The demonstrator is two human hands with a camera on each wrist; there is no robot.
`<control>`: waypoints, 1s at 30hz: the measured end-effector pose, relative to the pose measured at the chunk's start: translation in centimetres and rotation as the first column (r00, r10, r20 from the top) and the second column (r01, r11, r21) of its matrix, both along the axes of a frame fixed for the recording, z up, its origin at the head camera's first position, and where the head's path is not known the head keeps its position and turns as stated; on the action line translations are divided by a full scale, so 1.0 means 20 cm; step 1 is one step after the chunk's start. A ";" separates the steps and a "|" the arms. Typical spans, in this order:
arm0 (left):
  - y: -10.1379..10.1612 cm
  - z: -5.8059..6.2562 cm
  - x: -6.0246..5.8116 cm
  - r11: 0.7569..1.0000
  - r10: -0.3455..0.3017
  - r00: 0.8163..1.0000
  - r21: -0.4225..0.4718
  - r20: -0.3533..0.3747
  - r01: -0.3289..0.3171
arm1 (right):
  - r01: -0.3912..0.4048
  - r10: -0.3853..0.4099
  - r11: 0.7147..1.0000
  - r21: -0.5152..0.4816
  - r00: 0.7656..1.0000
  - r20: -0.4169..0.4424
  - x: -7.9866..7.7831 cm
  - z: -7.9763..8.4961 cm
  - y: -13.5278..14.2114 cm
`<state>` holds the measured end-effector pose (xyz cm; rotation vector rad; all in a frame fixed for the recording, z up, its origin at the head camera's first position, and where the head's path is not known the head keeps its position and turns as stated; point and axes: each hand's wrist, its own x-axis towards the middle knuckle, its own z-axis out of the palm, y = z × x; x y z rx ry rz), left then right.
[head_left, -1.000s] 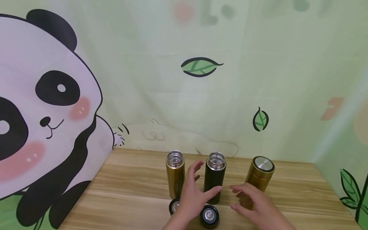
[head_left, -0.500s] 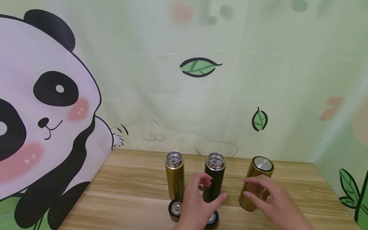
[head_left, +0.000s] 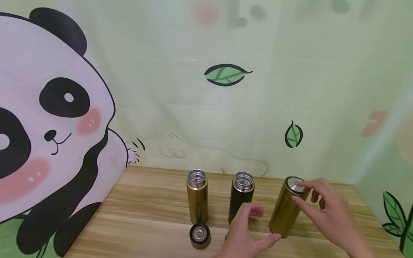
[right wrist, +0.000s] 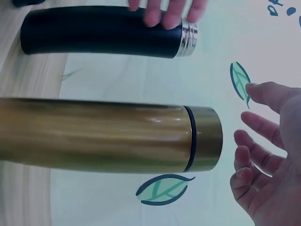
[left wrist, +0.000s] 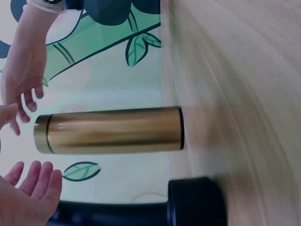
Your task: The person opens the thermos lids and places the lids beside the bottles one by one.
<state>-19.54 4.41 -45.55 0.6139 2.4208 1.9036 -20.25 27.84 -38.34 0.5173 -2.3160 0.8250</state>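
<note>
A capped gold thermos (head_left: 283,216) stands upright on the right. Near its lid (right wrist: 207,139) is my right hand (head_left: 330,211), fingers loosely bent; the right wrist view shows a gap between fingers and lid. My left hand (head_left: 243,231) holds nothing, its thumb and fingers spread toward that thermos's lower body, in front of an uncapped black thermos (head_left: 242,195). The black lid (left wrist: 197,202) is mostly hidden behind the left hand in the head view. Farther left stands an uncapped gold thermos (head_left: 197,204), with its upturned gold lid (head_left: 199,234) on the table before it.
The wooden table (head_left: 148,211) runs back to a pale green backdrop (head_left: 180,89) printed with leaves and a large panda (head_left: 58,143). The three thermoses stand in a row, spaced apart, near the backdrop.
My right hand has moved right and up, from beside the capped gold thermos to its lid. My left hand has moved right, past the black thermos's front, uncovering the gold lid.
</note>
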 end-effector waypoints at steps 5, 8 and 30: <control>0.09 -0.04 -0.03 0.999 -0.041 0.995 0.028 0.087 0.039 | 0.079 -0.083 0.995 0.061 0.994 0.074 -0.04 0.04 0.03; 0.14 -0.06 -0.04 0.999 -0.039 0.991 -0.015 0.126 0.041 | 0.097 -0.107 0.991 0.098 0.989 0.105 -0.07 0.05 0.04; 0.45 -0.15 -0.19 0.971 0.132 0.990 -0.207 0.052 -0.119 | 0.087 -0.156 0.966 0.245 0.948 0.278 -0.21 0.06 -0.01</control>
